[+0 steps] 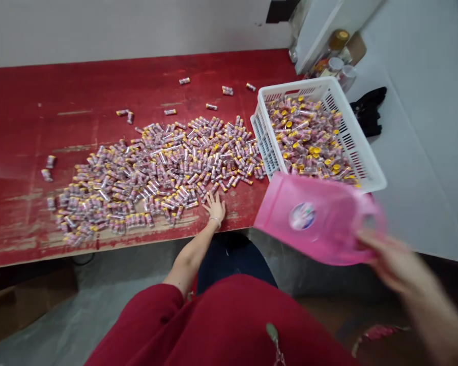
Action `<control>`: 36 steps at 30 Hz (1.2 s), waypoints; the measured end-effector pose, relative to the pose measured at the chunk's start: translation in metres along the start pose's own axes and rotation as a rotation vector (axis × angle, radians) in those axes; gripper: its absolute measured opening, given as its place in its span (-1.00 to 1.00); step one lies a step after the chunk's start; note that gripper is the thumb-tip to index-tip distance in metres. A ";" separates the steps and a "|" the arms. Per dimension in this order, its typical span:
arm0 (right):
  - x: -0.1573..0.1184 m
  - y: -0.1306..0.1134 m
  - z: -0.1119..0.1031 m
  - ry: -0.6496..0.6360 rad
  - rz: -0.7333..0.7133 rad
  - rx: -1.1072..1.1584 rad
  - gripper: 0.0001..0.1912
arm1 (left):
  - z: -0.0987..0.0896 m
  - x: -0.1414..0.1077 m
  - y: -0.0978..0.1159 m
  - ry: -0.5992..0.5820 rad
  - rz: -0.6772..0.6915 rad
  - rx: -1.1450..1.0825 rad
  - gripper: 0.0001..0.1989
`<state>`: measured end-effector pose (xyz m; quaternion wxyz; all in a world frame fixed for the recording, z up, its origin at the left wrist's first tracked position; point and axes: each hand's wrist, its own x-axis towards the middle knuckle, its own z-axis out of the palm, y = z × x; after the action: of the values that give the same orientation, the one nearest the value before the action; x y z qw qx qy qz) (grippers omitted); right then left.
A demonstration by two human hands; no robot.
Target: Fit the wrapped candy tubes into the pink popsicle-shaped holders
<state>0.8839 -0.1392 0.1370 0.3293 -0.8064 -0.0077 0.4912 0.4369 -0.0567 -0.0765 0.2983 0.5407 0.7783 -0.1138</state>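
My left hand (215, 207) lies on the table's front edge, fingers spread, with its fingertips beside the spread-out pile of small clear tubes with yellow caps (168, 162). My right hand (385, 254), smeared by motion, grips the handle end of a pink plastic scoop (328, 223) with a round sticker. The scoop is in the air just in front of a white slotted basket (370, 162) and covers part of its near rim. More of the same capped tubes (305, 132) fill the basket.
The red table (110, 91) has worn patches and a few stray tubes towards the back. On the grey surface at right are a black object (369, 109) and several jars (341, 71). A cardboard box (30, 300) stands below on the left.
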 end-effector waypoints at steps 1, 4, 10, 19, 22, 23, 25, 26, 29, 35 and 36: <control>-0.014 0.033 0.024 -0.048 0.104 0.016 -0.74 | -0.003 0.003 0.002 -0.001 -0.004 -0.041 -0.40; -0.041 0.121 0.099 -0.042 0.318 0.169 -0.66 | -0.015 0.014 0.005 -0.012 0.013 -0.166 -0.44; -0.039 0.190 0.191 0.085 0.310 0.381 -0.60 | -0.045 0.042 0.010 -0.175 0.154 -0.125 -0.47; -0.039 0.183 0.271 0.177 0.363 0.451 -0.28 | -0.128 0.190 0.107 -0.334 0.501 -0.025 -0.66; -0.037 0.178 0.293 0.208 0.374 0.497 -0.36 | -0.142 0.295 0.184 -0.200 0.644 -0.044 -0.48; -0.035 0.174 0.300 0.224 0.378 0.520 -0.39 | -0.140 0.327 0.207 -0.147 0.657 -0.007 -0.39; -0.029 0.166 0.315 0.252 0.383 0.557 -0.43 | -0.127 0.376 0.241 -0.171 0.612 0.086 -0.24; -0.024 0.160 0.322 0.256 0.382 0.566 -0.45 | -0.119 0.390 0.251 -0.204 0.585 0.130 -0.22; -0.009 0.142 0.340 0.242 0.364 0.566 -0.52 | -0.094 0.394 0.257 -0.278 0.538 0.247 -0.24; 0.028 0.108 0.367 0.179 0.327 0.691 -0.43 | -0.080 0.322 0.233 -0.319 0.567 0.386 -0.33; 0.033 0.104 0.370 0.152 0.313 0.717 -0.43 | -0.079 0.311 0.231 -0.333 0.570 0.400 -0.33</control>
<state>0.5741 -0.0158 -0.0562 0.5107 -0.6658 0.3117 0.4458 0.5457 0.3136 -0.1626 0.3290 0.7570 0.5001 -0.2622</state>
